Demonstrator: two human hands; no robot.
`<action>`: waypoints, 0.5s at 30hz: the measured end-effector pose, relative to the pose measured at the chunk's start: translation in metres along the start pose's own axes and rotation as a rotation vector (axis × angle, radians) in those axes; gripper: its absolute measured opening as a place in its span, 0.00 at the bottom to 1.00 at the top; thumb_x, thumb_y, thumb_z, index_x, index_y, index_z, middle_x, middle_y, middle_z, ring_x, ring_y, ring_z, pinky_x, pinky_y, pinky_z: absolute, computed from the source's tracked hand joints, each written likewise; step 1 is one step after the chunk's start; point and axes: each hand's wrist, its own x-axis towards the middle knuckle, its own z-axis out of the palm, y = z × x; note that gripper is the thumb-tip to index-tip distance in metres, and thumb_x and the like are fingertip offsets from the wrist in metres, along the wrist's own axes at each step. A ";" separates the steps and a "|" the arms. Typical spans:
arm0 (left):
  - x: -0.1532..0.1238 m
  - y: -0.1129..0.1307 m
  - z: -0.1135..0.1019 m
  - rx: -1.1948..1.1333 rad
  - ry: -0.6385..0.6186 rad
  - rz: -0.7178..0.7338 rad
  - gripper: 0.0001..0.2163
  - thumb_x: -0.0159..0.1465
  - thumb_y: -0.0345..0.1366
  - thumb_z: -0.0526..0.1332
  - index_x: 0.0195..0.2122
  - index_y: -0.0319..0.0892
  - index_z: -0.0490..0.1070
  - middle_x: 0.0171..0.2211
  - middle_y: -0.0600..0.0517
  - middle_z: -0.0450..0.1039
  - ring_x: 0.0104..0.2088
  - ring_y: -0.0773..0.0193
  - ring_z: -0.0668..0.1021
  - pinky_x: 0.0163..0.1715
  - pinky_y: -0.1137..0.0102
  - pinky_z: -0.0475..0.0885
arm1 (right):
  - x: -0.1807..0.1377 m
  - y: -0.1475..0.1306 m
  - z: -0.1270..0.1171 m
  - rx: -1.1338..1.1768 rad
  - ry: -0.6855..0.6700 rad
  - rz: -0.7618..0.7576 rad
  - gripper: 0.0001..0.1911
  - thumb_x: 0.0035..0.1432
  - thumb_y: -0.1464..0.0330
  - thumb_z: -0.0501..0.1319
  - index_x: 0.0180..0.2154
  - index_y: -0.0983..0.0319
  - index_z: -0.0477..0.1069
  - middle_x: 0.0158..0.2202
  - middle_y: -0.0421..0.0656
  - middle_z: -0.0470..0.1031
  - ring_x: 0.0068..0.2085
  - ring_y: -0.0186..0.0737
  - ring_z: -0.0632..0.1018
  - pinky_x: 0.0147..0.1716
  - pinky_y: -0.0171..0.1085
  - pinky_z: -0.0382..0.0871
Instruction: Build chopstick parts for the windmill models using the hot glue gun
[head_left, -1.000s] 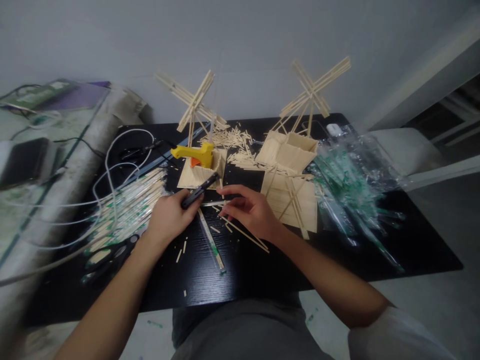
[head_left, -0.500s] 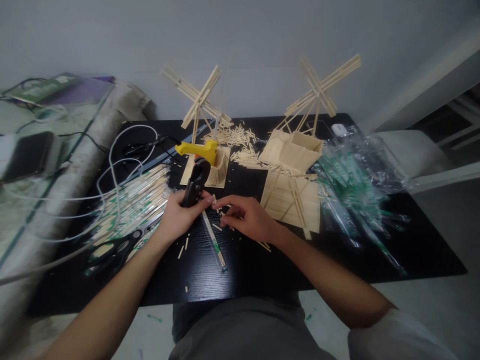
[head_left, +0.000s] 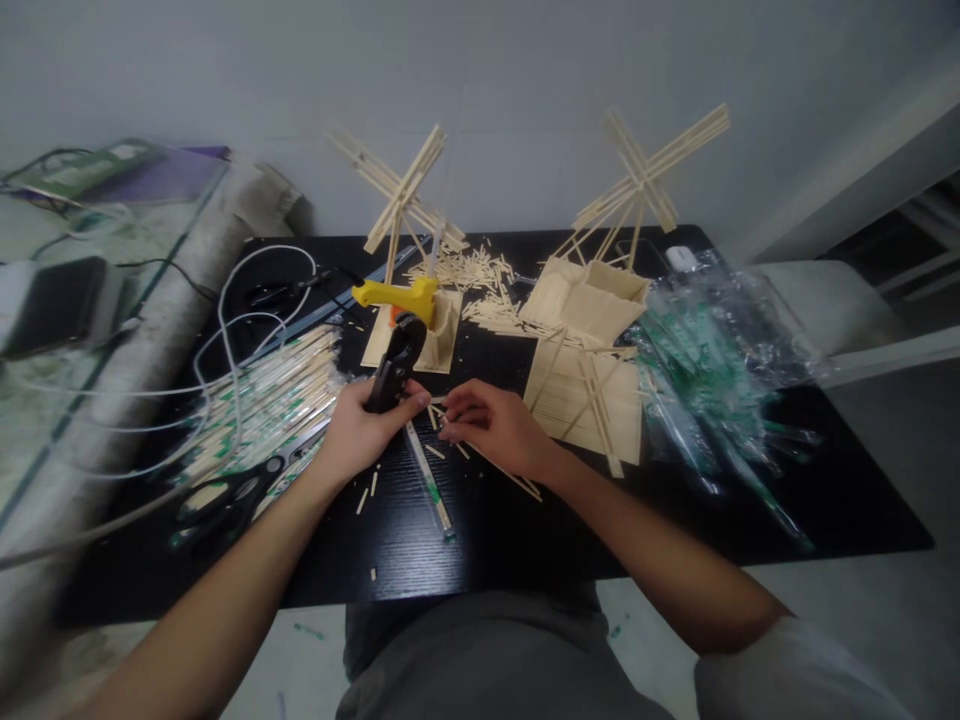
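My left hand point(head_left: 361, 433) is closed round the handles of black cutting pliers point(head_left: 395, 364), whose jaws point up and away from me. My right hand point(head_left: 491, 428) sits just to its right, fingers pinched on a thin wooden stick point(head_left: 491, 463) that lies slanting on the black table point(head_left: 487, 540). The two hands nearly touch at the fingertips. Short cut stick pieces point(head_left: 365, 494) lie scattered under and around them. A wrapped chopstick point(head_left: 429, 483) lies between my forearms.
A yellow glue gun point(head_left: 397, 295) rests on a small stick box behind the pliers. Two stick windmills point(head_left: 397, 195) point(head_left: 645, 170) stand at the back. Wrapped chopsticks point(head_left: 262, 400), white cables and scissors point(head_left: 217, 500) lie left; stick panels point(head_left: 581, 395) and empty wrappers point(head_left: 705, 380) lie right.
My left hand has turned the pliers from lying flat to pointing upward. My right hand has drawn in from flat on the table to a pinch beside the left hand.
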 end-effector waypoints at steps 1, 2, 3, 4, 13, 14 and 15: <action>0.000 -0.001 0.000 0.003 -0.006 -0.002 0.16 0.52 0.49 0.72 0.31 0.39 0.79 0.27 0.55 0.77 0.27 0.74 0.72 0.31 0.78 0.67 | 0.001 0.000 0.000 0.022 0.007 0.017 0.16 0.50 0.69 0.74 0.41 0.62 0.74 0.35 0.40 0.81 0.37 0.36 0.84 0.43 0.38 0.80; 0.001 -0.002 0.000 0.006 -0.014 -0.004 0.17 0.51 0.49 0.72 0.31 0.39 0.79 0.27 0.55 0.77 0.27 0.74 0.72 0.31 0.77 0.67 | 0.001 0.000 -0.001 0.033 0.009 0.026 0.15 0.50 0.68 0.74 0.40 0.62 0.75 0.35 0.40 0.81 0.38 0.36 0.83 0.43 0.38 0.80; 0.001 -0.002 0.001 0.009 -0.018 -0.003 0.17 0.51 0.49 0.72 0.31 0.39 0.79 0.27 0.54 0.77 0.27 0.73 0.72 0.31 0.77 0.67 | 0.001 0.000 -0.001 0.032 0.009 0.027 0.14 0.51 0.68 0.74 0.39 0.63 0.75 0.35 0.41 0.82 0.38 0.36 0.83 0.44 0.38 0.80; 0.001 -0.002 0.001 0.012 -0.019 -0.002 0.18 0.51 0.50 0.72 0.31 0.39 0.79 0.27 0.54 0.76 0.27 0.73 0.72 0.31 0.77 0.67 | 0.001 -0.001 -0.001 0.012 0.008 0.019 0.13 0.52 0.68 0.73 0.39 0.63 0.76 0.35 0.42 0.82 0.38 0.36 0.83 0.45 0.38 0.79; -0.004 0.006 0.000 0.000 0.053 0.009 0.17 0.51 0.48 0.71 0.29 0.38 0.77 0.22 0.55 0.71 0.24 0.74 0.68 0.26 0.77 0.64 | -0.007 0.011 0.010 -0.668 -0.095 -0.375 0.06 0.65 0.75 0.63 0.43 0.64 0.77 0.42 0.48 0.81 0.45 0.40 0.80 0.52 0.42 0.74; -0.004 0.006 0.000 -0.005 0.059 0.011 0.17 0.51 0.48 0.71 0.28 0.38 0.77 0.21 0.55 0.70 0.23 0.74 0.67 0.26 0.77 0.64 | -0.007 0.012 0.011 -0.728 -0.123 -0.417 0.07 0.67 0.75 0.61 0.43 0.64 0.78 0.43 0.49 0.80 0.47 0.41 0.79 0.53 0.42 0.74; -0.004 0.006 0.000 -0.008 0.062 0.014 0.17 0.51 0.48 0.71 0.28 0.38 0.77 0.21 0.56 0.69 0.23 0.74 0.67 0.25 0.77 0.63 | -0.008 0.013 0.012 -0.773 -0.142 -0.448 0.08 0.68 0.75 0.59 0.42 0.64 0.78 0.43 0.49 0.80 0.47 0.41 0.78 0.53 0.43 0.73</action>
